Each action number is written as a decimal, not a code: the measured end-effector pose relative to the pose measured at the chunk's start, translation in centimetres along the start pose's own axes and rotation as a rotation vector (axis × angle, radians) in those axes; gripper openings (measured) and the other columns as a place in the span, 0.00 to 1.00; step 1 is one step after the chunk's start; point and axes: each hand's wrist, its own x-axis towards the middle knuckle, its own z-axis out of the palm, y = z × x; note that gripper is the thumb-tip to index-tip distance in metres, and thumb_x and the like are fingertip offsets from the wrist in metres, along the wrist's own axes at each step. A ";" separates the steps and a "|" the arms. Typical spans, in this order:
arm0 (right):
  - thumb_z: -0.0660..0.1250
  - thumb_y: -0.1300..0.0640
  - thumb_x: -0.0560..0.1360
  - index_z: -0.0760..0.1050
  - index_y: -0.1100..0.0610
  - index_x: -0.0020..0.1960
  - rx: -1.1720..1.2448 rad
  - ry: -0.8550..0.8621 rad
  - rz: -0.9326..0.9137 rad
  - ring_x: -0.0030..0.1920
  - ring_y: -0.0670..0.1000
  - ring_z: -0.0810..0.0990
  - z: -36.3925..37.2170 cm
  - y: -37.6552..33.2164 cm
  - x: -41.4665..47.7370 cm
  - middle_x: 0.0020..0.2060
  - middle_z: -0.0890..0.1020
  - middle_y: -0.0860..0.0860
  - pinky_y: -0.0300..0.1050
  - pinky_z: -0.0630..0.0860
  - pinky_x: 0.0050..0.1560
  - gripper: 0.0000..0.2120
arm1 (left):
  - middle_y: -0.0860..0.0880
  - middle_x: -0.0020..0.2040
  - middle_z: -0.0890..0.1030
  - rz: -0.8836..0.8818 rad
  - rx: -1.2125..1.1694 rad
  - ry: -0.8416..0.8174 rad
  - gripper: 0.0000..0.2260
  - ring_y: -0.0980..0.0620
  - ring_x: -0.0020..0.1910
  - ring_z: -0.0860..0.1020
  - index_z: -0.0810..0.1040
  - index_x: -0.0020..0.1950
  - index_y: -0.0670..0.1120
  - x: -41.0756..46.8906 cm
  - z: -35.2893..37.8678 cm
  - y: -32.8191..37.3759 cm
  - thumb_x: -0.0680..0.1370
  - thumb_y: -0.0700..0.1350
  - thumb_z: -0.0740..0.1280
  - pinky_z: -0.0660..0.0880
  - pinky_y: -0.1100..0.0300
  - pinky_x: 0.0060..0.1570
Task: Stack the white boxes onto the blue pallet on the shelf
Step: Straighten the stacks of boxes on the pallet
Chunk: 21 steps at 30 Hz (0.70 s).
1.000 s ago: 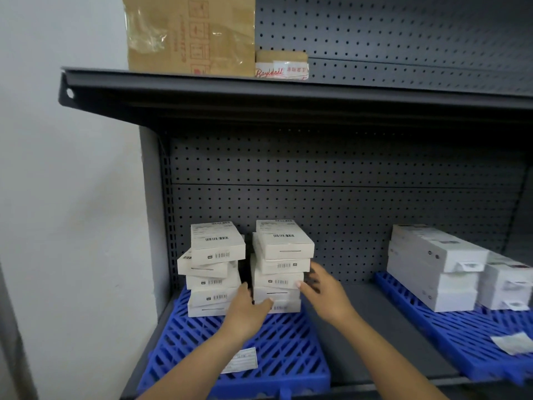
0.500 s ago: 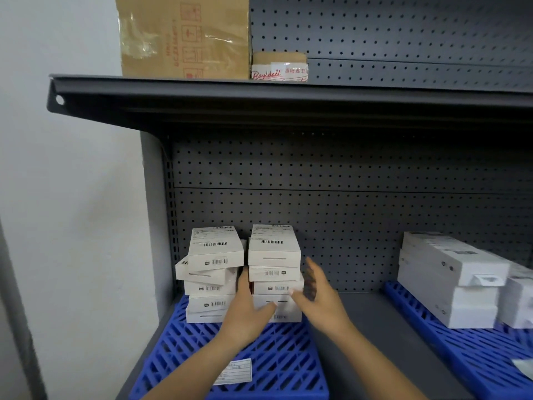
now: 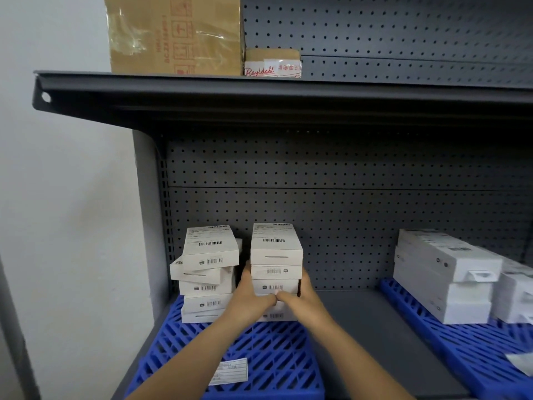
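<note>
Two stacks of small white boxes with barcodes stand at the back of a blue pallet (image 3: 259, 356) on the lower shelf. The left stack (image 3: 209, 272) is uneven, with one box skewed. The right stack (image 3: 276, 255) is straighter. My left hand (image 3: 251, 298) presses the right stack's left side and my right hand (image 3: 302, 298) its right side, thumbs meeting on the front of the lower boxes. Both hands clasp this stack, whose bottom boxes are partly hidden behind them.
A white label (image 3: 229, 370) lies on the pallet's front. A second blue pallet (image 3: 461, 347) at the right carries larger white boxes (image 3: 444, 272). A bare grey shelf strip (image 3: 360, 321) separates the pallets. Cardboard boxes (image 3: 176, 33) sit on the upper shelf (image 3: 259, 90) overhead.
Both hands have closed in on the right stack from either side and squared up its boxes. The view shifted slightly to the left and up.
</note>
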 end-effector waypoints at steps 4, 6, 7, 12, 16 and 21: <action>0.68 0.57 0.75 0.63 0.48 0.65 -0.013 0.023 0.057 0.51 0.35 0.73 0.7 1.2 0.0 0.55 0.76 0.40 0.31 0.71 0.41 0.22 | 0.57 0.59 0.76 -0.024 -0.030 -0.013 0.35 0.63 0.57 0.75 0.60 0.68 0.55 -0.2 0.3 -1.3 0.67 0.42 0.74 0.76 0.68 0.51; 0.68 0.58 0.75 0.63 0.48 0.64 -0.021 0.036 0.047 0.53 0.37 0.75 1.0 1.9 0.1 0.55 0.77 0.42 0.31 0.73 0.42 0.22 | 0.57 0.61 0.76 -0.038 -0.033 -0.033 0.36 0.62 0.59 0.75 0.59 0.69 0.55 -0.7 0.5 -1.9 0.68 0.45 0.75 0.75 0.67 0.54; 0.68 0.59 0.75 0.62 0.48 0.65 -0.027 0.027 0.041 0.55 0.39 0.76 1.1 2.3 0.1 0.56 0.77 0.43 0.31 0.74 0.44 0.23 | 0.57 0.61 0.76 -0.050 -0.016 -0.041 0.35 0.61 0.59 0.75 0.59 0.70 0.55 -0.8 0.6 -2.4 0.69 0.47 0.75 0.74 0.66 0.55; 0.67 0.56 0.77 0.61 0.48 0.70 -0.091 0.015 -0.038 0.60 0.37 0.74 1.5 3.9 0.0 0.60 0.75 0.39 0.33 0.73 0.58 0.25 | 0.56 0.61 0.74 -0.103 0.111 -0.082 0.26 0.59 0.57 0.73 0.63 0.70 0.51 -1.1 0.2 -3.8 0.75 0.51 0.69 0.70 0.66 0.55; 0.68 0.55 0.77 0.65 0.50 0.69 -0.107 0.044 -0.049 0.59 0.40 0.75 1.4 4.0 0.1 0.59 0.76 0.41 0.25 0.72 0.50 0.23 | 0.53 0.64 0.74 -0.107 0.153 -0.094 0.29 0.56 0.59 0.74 0.62 0.72 0.51 -0.9 0.2 -4.1 0.75 0.52 0.70 0.71 0.62 0.58; 0.68 0.54 0.77 0.62 0.50 0.68 -0.068 0.054 -0.027 0.53 0.33 0.74 1.3 4.1 -0.3 0.54 0.74 0.35 0.23 0.71 0.46 0.24 | 0.52 0.67 0.73 -0.129 0.208 -0.150 0.30 0.53 0.64 0.72 0.60 0.74 0.50 -0.6 0.2 -4.1 0.76 0.55 0.66 0.69 0.59 0.64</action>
